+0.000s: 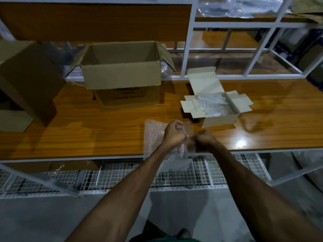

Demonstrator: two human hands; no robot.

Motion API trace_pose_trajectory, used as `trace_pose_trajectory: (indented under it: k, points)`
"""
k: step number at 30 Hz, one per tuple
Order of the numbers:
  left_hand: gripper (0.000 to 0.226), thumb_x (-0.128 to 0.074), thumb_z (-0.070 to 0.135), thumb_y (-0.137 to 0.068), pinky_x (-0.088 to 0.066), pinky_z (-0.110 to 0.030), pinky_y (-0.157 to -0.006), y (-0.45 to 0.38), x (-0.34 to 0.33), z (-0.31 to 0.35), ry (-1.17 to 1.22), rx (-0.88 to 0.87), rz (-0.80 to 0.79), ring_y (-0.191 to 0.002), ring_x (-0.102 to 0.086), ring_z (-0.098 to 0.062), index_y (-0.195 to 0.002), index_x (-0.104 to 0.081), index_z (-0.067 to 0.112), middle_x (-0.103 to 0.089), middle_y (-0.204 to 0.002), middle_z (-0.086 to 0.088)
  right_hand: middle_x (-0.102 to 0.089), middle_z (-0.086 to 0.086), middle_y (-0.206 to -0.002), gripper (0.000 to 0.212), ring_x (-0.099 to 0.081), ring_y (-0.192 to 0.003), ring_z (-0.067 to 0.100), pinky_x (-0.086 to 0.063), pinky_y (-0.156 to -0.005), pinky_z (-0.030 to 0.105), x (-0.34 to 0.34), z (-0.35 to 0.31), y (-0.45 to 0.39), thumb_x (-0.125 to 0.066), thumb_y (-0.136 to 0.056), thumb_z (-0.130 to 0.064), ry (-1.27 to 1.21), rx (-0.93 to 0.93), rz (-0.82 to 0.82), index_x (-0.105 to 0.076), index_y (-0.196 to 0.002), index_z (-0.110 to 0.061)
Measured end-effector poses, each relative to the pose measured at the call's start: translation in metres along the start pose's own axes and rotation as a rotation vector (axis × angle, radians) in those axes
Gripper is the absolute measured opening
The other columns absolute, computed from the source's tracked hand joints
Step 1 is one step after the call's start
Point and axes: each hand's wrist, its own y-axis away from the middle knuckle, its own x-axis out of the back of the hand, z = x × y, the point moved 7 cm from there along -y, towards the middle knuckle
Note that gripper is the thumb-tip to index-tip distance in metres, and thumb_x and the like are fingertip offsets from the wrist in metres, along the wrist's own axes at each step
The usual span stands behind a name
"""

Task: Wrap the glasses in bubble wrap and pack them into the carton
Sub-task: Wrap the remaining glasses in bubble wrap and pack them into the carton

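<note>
**Both hands bunched on bubble wrap at the table's near edge**

Both hands meet at the front edge of the wooden table (104, 133). Around them: a large brown carton (122, 75) stands open at the back, its flaps spread and printed side facing the person; a second brown box (29, 81) sits at the far left, partly out of view. To the right is a small pale box (216, 103), lid and flaps folded open, with clear glasses (212, 103) lying inside — their outlines blur together, so the count is uncertain. White shelf framing (187, 49) rises behind, and a wire mesh shelf (122, 177) runs under the table. Nothing lies between the hands and the carton.

The left hand (173, 132) has its fingers curled tight, gripping a gathered fold of the bubble wrap (153, 135). The right hand (204, 137) is likewise clenched on the wrap, just beside the left, knuckles almost touching. Between and beneath them the wrap is crumpled into a bundle — possibly around a glass, though the plastic hides what is inside.

The sheet lies flat on the table to the left of the hands, and its near portion spills over the table's edge toward the person, so its long axis runs roughly front to back.
</note>
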Motion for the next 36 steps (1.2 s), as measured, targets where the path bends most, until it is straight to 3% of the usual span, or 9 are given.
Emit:
trace_pose_trajectory:
  k: [5,10,13,15,18,21,25,29,36]
  points:
    - [0.054,-0.055,-0.023,-0.078,-0.057,-0.032,-0.063,-0.005,-0.002,-0.014,0.070,-0.036,0.001,-0.110,-0.064,-0.025,-0.114,-0.061,0.018,-0.060,-0.126,-0.004,-0.068,0.012,-0.083,0.012,-0.068,-0.066,0.019,-0.055,-0.057,0.029,0.009,0.007,-0.002,-0.065,-0.099,-0.009,-0.065,-0.001,-0.009,-0.068,-0.094,0.001]
    - [0.043,-0.066,-0.009,-0.083,-0.057,-0.028,-0.081,0.014,0.041,-0.023,-0.419,-0.192,0.327,-0.105,-0.059,-0.009,-0.112,-0.068,0.023,-0.064,-0.126,0.005,-0.068,0.017,-0.094,0.026,-0.068,-0.079,0.023,-0.060,-0.073,0.035,0.012,0.013,-0.005,-0.060,-0.104,-0.026,-0.148,0.026,0.017,-0.067,-0.097,-0.002]
    - [0.037,-0.071,0.009,-0.084,-0.045,-0.042,-0.101,0.021,0.072,-0.042,-0.652,-0.074,0.434,-0.119,-0.052,-0.019,-0.117,-0.068,0.025,-0.061,-0.129,0.001,-0.067,0.013,-0.110,0.029,-0.070,-0.097,0.026,-0.062,-0.088,0.045,0.010,0.017,-0.005,-0.072,-0.096,-0.027,-0.031,0.041,0.055,-0.062,-0.116,-0.008]
    - [0.038,-0.070,0.023,-0.087,-0.037,-0.048,-0.104,0.023,0.084,-0.058,-0.775,0.006,0.395,-0.127,-0.046,-0.023,-0.125,-0.067,0.026,-0.056,-0.134,-0.003,-0.062,0.005,-0.116,0.049,-0.066,-0.099,0.022,-0.061,-0.087,0.042,0.009,0.009,0.004,-0.077,-0.089,-0.029,0.274,0.208,0.208,-0.052,-0.130,-0.016]
    - [0.038,-0.058,0.034,-0.094,-0.032,-0.055,-0.108,0.022,0.081,-0.065,-0.954,-0.070,0.280,-0.138,-0.037,-0.026,-0.131,-0.064,0.028,-0.045,-0.148,-0.010,-0.060,0.008,-0.131,0.050,-0.062,-0.108,0.021,-0.055,-0.089,0.035,-0.033,-0.033,0.047,-0.072,-0.091,-0.016,0.839,0.728,0.473,-0.053,-0.137,-0.016]
    - [0.051,-0.043,0.044,-0.103,-0.010,-0.065,-0.122,0.019,0.069,-0.071,-1.090,-0.126,0.151,-0.158,-0.012,-0.030,-0.151,-0.043,0.029,-0.021,-0.169,-0.010,-0.048,0.011,-0.155,0.056,-0.051,-0.137,0.027,-0.047,-0.111,0.044,-0.101,-0.057,0.059,-0.063,-0.099,-0.025,0.881,0.955,0.220,-0.042,-0.151,-0.017]
    - [0.063,-0.021,0.054,-0.108,0.014,-0.062,-0.121,0.020,0.074,-0.093,-1.106,-0.087,0.060,-0.160,0.011,-0.025,-0.165,-0.006,0.033,0.006,-0.174,-0.001,-0.004,0.009,-0.174,0.067,-0.005,-0.160,0.031,-0.014,-0.129,0.052,-0.123,-0.033,0.026,-0.024,-0.109,-0.051,1.025,0.706,-0.022,-0.008,-0.166,-0.019]
    - [0.066,-0.008,0.059,-0.106,0.022,-0.061,-0.116,0.018,0.089,-0.101,-1.144,-0.068,0.038,-0.158,0.018,-0.022,-0.165,0.004,0.031,0.016,-0.172,0.002,0.004,0.003,-0.175,0.090,0.000,-0.161,0.029,-0.011,-0.128,0.052,-0.094,-0.015,0.011,0.007,-0.092,-0.079,1.015,0.623,0.118,-0.003,-0.166,-0.028]
    - [0.074,-0.004,0.062,-0.105,0.021,-0.065,-0.116,0.017,0.095,-0.107,-1.165,-0.046,0.008,-0.157,0.022,-0.026,-0.164,0.011,0.021,0.022,-0.170,-0.001,0.022,0.004,-0.172,0.082,0.017,-0.159,0.027,-0.001,-0.129,0.056,-0.055,0.009,-0.007,0.002,-0.098,-0.075,0.967,0.513,0.191,0.013,-0.164,-0.029]
